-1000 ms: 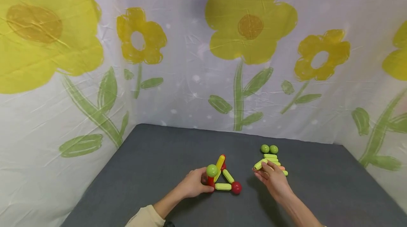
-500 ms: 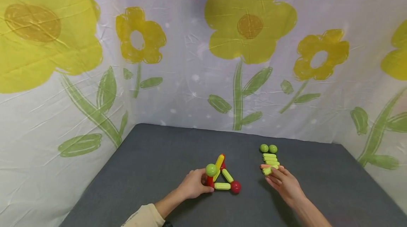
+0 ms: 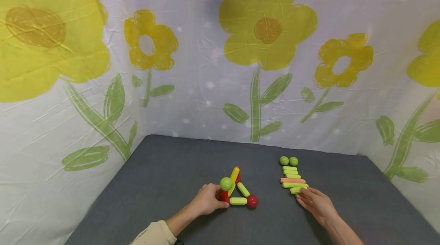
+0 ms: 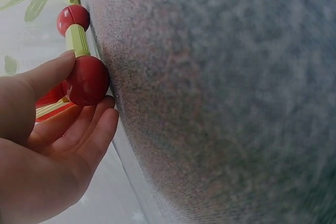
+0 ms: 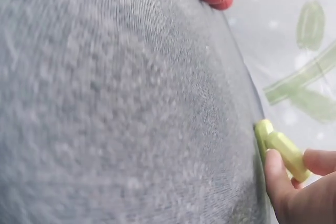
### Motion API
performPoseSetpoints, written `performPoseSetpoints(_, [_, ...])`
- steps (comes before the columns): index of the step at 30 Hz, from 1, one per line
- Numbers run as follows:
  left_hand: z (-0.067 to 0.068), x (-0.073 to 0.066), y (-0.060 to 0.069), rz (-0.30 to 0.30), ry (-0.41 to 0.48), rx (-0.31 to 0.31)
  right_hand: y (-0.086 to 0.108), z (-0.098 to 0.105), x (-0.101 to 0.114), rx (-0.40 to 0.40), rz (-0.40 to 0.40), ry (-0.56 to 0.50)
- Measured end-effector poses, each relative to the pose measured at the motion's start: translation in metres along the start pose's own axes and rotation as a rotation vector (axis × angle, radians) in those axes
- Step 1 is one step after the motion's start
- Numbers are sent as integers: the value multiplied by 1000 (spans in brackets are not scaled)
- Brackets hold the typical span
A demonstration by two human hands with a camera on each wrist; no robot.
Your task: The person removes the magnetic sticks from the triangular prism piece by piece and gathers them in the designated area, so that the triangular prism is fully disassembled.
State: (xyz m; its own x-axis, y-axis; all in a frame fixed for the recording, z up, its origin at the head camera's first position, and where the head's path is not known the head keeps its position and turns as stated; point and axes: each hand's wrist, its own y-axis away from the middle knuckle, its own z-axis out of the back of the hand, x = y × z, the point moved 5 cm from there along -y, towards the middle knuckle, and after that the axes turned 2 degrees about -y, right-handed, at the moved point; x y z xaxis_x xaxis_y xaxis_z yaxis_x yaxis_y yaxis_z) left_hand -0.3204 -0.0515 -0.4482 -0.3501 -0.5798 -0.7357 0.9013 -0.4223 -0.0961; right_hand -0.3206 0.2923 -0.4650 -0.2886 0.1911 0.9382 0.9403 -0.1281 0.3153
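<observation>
Apparently the left hand (image 3: 207,200) grips a red corner ball (image 4: 90,82), its thumb and fingers covering parts of it, on a rod-and-ball frame (image 3: 238,201). The right hand (image 3: 317,203), cut off in its wrist view, pinches a pale green rod (image 3: 297,190), partly hiding it, beside other rods (image 3: 292,180). Two green balls (image 3: 283,160) lie beyond; the frame's far corner is hard to make out.

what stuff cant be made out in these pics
Head: much of the red ball behind the left hand; part of the nearest light green rod behind the right hand; sleeve print, too small.
Left wrist: tablecloth texture, blurred.
Right wrist: right hand, cut by right edge.
</observation>
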Motion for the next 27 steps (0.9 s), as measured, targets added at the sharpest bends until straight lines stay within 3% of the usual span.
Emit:
performPoseSetpoints(12, [0,1,-2,6,27,25,-8,8,-2,-68,-35,88])
performPoseSetpoints(19, [-2,2,-4,23,126,-11,-9,9,-2,-57,-51,70])
performPoseSetpoints(27, [2,2,-1,-15,140,-111,-10,9,-4,-57,-58,65])
